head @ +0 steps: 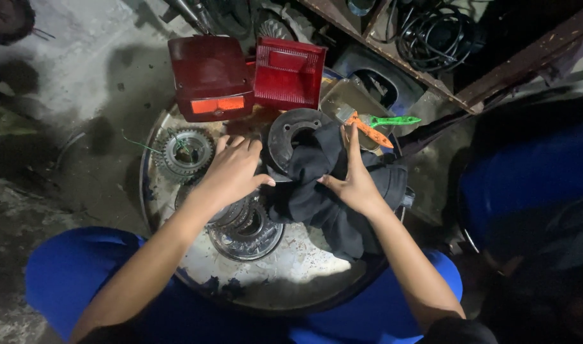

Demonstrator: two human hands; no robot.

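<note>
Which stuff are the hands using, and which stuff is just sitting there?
In use:
left hand on round metal clutch part
right hand on dark cloth

Lying about:
toothed gear
red tail-light lens
dark red lamp housing
orange-handled brush
green-handled tool

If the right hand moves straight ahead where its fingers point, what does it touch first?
Probably the orange-handled brush: the right hand, resting on the black cloth, points its fingers up at it, though depth is unclear.

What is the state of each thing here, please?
Left hand: open, flat on the clutch part.
Right hand: open, pressing the black cloth.
Black cloth: crumpled, partly over the dark disc.
Gear: lying flat, untouched.
Red lamp housing: apart from its lens.
Brushes: lying idle.
</note>
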